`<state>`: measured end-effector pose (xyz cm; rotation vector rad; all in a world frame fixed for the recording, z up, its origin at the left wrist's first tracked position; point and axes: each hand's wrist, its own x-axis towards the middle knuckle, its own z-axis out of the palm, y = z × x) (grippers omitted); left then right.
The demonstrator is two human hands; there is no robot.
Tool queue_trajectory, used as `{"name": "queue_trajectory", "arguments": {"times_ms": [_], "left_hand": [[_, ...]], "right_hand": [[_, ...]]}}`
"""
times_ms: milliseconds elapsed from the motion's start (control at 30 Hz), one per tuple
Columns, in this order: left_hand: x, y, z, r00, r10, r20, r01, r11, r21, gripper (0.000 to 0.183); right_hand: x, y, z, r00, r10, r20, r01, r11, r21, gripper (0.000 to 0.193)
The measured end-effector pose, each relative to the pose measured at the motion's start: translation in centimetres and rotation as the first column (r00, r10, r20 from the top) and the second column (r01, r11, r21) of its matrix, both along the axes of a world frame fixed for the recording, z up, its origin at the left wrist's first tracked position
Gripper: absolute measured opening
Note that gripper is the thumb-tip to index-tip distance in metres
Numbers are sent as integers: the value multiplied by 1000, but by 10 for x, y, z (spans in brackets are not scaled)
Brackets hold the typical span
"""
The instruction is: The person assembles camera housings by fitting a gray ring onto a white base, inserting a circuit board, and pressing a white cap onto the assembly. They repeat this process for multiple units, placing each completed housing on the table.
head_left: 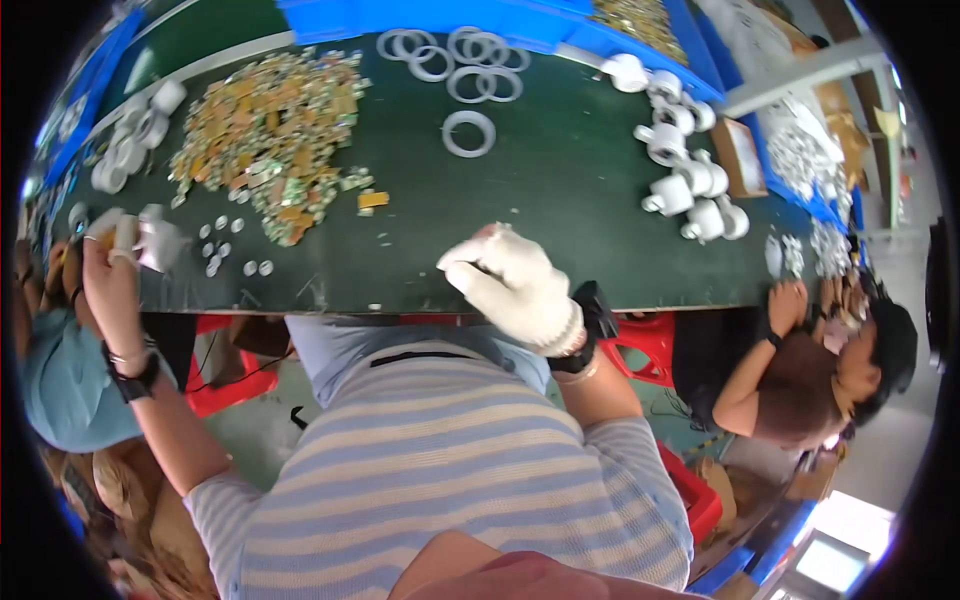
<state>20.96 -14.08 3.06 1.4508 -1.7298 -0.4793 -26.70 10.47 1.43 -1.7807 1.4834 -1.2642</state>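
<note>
My right hand point(515, 285), in a white knitted glove, is over the table's near edge at the middle. Its thumb and fingers are curled together; whatever they may hold is too small to make out. Out at the far left, my left hand point(108, 255) has white coverings on some fingers, which are bent inward. A whitish, partly see-through piece point(158, 240) is right beside them, and what the fingers grip is unclear. Between the hands lie several small white discs point(222, 240) and a big heap of small yellow and green circuit boards point(275, 135). One yellow board point(373, 200) lies apart.
White translucent rings point(468, 133) lie at the back middle of the green table point(560, 180). White round housings point(680, 185) are grouped at the right, more point(130, 150) at the left. Blue bins point(430, 18) line the back. Co-workers sit at both sides; a brown box point(740, 160) stands right.
</note>
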Motion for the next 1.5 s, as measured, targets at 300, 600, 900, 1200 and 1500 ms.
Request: {"name": "queue_trajectory", "arguments": {"times_ms": [300,600,900,1200,1500], "left_hand": [[-155,74,-33,860,-466,-208,499,853,151,64],[-244,147,-64,516,-580,-630,848,448,283,61],[-259,156,-36,415,-63,-908,873,307,378,80],[-240,149,-36,307,67,-949,872,379,309,64],[-245,150,-48,125,50,-991,948,288,134,100]], "right_hand": [[-179,34,-15,140,-845,-516,893,333,-302,38],[-111,11,-12,723,-634,-276,672,738,67,52],[-11,-41,14,961,263,-83,-265,964,-14,63],[-56,-85,-23,711,-395,-582,145,892,-429,27],[-6,-2,34,939,144,312,-239,926,292,24]]}}
